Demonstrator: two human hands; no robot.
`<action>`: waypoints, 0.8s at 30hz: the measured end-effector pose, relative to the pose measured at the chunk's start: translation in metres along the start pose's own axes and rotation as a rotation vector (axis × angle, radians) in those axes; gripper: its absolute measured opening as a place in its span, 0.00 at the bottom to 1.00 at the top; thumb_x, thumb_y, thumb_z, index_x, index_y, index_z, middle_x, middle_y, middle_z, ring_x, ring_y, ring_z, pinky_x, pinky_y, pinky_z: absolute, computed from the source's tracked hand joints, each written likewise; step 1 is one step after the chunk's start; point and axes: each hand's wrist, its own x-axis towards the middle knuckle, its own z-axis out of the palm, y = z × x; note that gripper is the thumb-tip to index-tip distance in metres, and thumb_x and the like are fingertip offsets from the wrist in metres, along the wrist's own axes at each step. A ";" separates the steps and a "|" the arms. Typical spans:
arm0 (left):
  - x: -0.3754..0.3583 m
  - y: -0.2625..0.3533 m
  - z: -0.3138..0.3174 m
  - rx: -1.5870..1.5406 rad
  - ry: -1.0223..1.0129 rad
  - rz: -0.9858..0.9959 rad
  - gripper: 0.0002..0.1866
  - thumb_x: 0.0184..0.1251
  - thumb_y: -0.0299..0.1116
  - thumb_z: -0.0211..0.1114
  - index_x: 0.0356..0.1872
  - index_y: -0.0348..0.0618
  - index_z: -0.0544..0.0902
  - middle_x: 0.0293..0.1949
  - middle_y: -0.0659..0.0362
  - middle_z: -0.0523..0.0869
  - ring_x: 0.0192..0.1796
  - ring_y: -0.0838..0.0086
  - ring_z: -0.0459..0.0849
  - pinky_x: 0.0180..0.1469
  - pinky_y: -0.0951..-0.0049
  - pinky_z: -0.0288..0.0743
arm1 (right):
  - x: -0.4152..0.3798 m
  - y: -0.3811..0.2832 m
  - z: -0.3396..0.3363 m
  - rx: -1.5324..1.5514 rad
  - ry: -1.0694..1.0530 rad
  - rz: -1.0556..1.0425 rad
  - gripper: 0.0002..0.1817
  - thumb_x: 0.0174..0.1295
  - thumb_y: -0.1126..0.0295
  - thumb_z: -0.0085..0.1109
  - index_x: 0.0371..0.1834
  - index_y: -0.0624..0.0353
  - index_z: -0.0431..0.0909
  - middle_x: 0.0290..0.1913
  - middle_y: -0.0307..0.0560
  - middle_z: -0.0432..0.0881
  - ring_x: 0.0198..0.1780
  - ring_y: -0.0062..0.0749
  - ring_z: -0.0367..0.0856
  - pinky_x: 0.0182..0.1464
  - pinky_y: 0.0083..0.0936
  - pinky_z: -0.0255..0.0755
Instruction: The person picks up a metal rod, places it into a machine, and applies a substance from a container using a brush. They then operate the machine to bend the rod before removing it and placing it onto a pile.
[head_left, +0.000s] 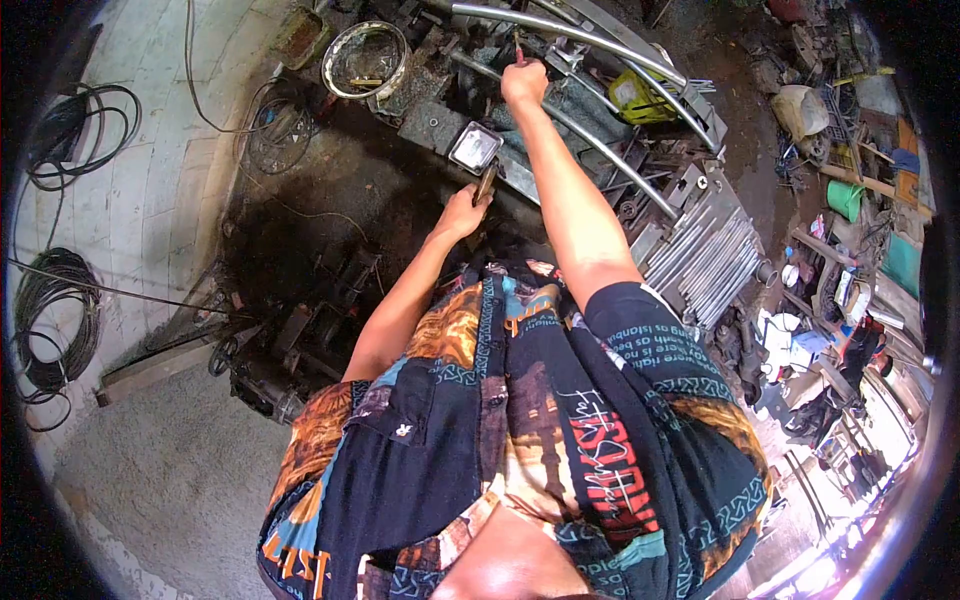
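Right arm (567, 185) outstretched | right hand (524, 83) closed | left arm (402, 292) reaching less far | left hand (463, 213) curled

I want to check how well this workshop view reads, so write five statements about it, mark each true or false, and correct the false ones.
1. The right hand holds a slim tool. True.
2. The left hand holds the green bucket. False: it holds a brown object; the bucket is far to the right, amid clutter.
3. Many metal rods lie side by side, right of the right arm. True.
4. The two hands are touching. False: they are apart, the right one farther forward.
5. The small square tray is nearer to the left hand than to the right. True.
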 end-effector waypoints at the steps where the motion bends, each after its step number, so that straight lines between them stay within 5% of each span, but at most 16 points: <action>1: 0.001 -0.001 0.000 0.017 0.001 0.008 0.19 0.69 0.43 0.61 0.50 0.36 0.78 0.36 0.40 0.84 0.41 0.50 0.84 0.46 0.57 0.74 | 0.001 0.002 -0.001 0.001 0.000 0.000 0.15 0.63 0.67 0.52 0.44 0.68 0.82 0.47 0.70 0.82 0.52 0.62 0.81 0.55 0.49 0.73; 4: 0.006 -0.010 0.007 0.005 0.015 0.047 0.20 0.69 0.43 0.61 0.50 0.37 0.78 0.37 0.40 0.84 0.41 0.50 0.84 0.46 0.57 0.74 | 0.002 0.020 -0.003 -0.128 -0.098 -0.008 0.15 0.61 0.67 0.53 0.43 0.66 0.83 0.46 0.70 0.83 0.52 0.61 0.82 0.55 0.47 0.73; 7: 0.001 -0.001 0.003 -0.044 0.014 0.002 0.17 0.67 0.41 0.63 0.47 0.37 0.80 0.38 0.40 0.85 0.45 0.45 0.84 0.48 0.55 0.75 | -0.006 0.042 -0.006 0.067 -0.223 0.015 0.16 0.62 0.65 0.52 0.40 0.66 0.84 0.44 0.70 0.83 0.50 0.62 0.82 0.52 0.45 0.74; 13: 0.002 -0.002 0.001 0.002 0.005 0.011 0.17 0.67 0.41 0.63 0.45 0.36 0.79 0.36 0.40 0.85 0.43 0.46 0.84 0.47 0.56 0.75 | -0.017 0.069 -0.004 0.124 -0.187 0.023 0.17 0.66 0.63 0.49 0.45 0.64 0.82 0.44 0.68 0.83 0.51 0.60 0.82 0.51 0.45 0.74; 24: 0.007 -0.008 0.003 0.006 -0.010 0.012 0.19 0.68 0.42 0.62 0.48 0.36 0.78 0.36 0.41 0.84 0.40 0.51 0.84 0.46 0.57 0.74 | 0.005 0.008 0.012 -0.072 -0.010 0.051 0.19 0.67 0.61 0.50 0.44 0.66 0.83 0.43 0.68 0.84 0.50 0.60 0.83 0.53 0.47 0.74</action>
